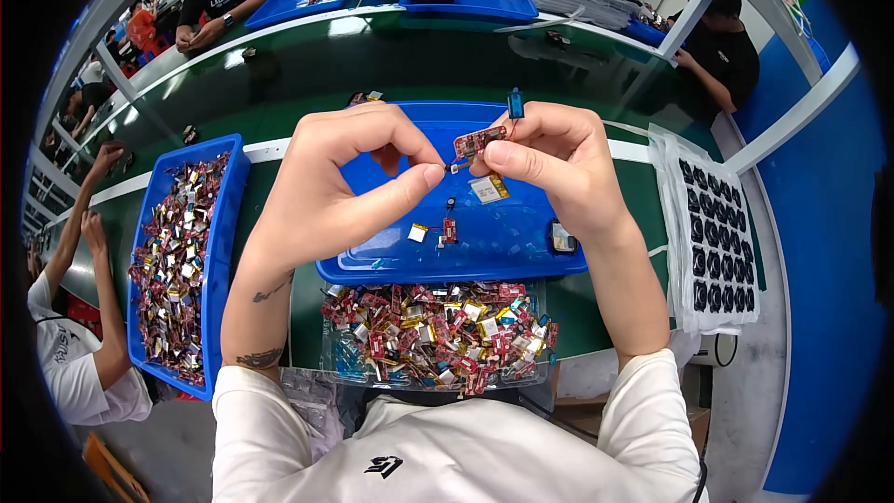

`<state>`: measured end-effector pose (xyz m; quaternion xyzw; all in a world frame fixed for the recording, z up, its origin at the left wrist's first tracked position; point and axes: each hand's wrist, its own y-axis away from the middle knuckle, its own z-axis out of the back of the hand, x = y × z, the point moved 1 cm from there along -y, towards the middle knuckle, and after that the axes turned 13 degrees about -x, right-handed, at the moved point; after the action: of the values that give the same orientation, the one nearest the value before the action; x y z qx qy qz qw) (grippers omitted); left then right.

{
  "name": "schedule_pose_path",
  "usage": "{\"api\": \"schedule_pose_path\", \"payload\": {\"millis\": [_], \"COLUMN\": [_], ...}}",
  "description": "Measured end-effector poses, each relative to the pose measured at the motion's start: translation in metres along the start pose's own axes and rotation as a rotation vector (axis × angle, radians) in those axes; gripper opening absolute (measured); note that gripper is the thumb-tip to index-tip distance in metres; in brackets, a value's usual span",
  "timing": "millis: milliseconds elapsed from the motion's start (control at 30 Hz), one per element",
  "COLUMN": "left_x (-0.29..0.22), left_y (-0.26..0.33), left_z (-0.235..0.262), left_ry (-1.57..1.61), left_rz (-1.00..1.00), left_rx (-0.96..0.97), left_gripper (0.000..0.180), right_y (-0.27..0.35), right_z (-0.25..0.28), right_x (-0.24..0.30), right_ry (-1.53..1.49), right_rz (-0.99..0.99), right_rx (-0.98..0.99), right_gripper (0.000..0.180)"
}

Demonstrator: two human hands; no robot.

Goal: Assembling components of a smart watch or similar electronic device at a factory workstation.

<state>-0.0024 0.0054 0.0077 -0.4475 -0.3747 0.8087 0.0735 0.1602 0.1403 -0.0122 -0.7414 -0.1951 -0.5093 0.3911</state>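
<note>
My right hand grips a small red circuit board between thumb and fingers, above a blue tray. From this board hang a silver battery pouch with yellow tape and, upward, a small blue part on thin wires. The thumb and forefinger of my left hand pinch together beside a tiny white connector near the board; whatever lies between the fingertips is too small to make out. Beneath my hands, another red board with a silver battery lies on the tray.
A clear bin heaped with red boards and batteries sits nearest me. To the left stands a filled blue bin. White trays of black round parts lie at right. Beyond runs a green conveyor; co-workers sit at left and across.
</note>
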Motion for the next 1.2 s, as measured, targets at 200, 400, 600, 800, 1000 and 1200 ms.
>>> {"api": "schedule_pose_path", "payload": {"millis": [200, 400, 600, 800, 1000, 1200], "left_x": [-0.002, 0.002, 0.000, -0.002, 0.005, 0.007], "left_y": [-0.003, 0.000, 0.002, 0.003, 0.001, 0.002], "left_z": [-0.005, -0.002, -0.004, -0.009, -0.010, -0.009], "left_ry": [0.001, 0.047, 0.170, 0.258, 0.169, 0.224], "left_rz": [0.080, 0.057, 0.337, 0.237, 0.316, 0.345], "left_rx": [-0.094, 0.063, 0.099, -0.087, 0.056, 0.067], "left_gripper": [0.016, 0.010, 0.012, 0.011, 0.010, 0.007], "right_y": [0.005, 0.000, -0.002, -0.001, 0.002, 0.003], "right_z": [-0.005, -0.008, 0.007, 0.003, 0.002, -0.002], "right_x": [-0.001, 0.004, 0.003, 0.003, 0.005, 0.003], "right_ry": [0.221, 0.188, 0.106, 0.133, 0.100, 0.093], "right_rz": [0.052, 0.135, 0.166, 0.153, 0.096, 0.064], "right_rx": [0.033, 0.084, 0.135, -0.041, 0.055, 0.098], "right_gripper": [0.012, 0.020, 0.013, 0.008, 0.008, 0.009]}}
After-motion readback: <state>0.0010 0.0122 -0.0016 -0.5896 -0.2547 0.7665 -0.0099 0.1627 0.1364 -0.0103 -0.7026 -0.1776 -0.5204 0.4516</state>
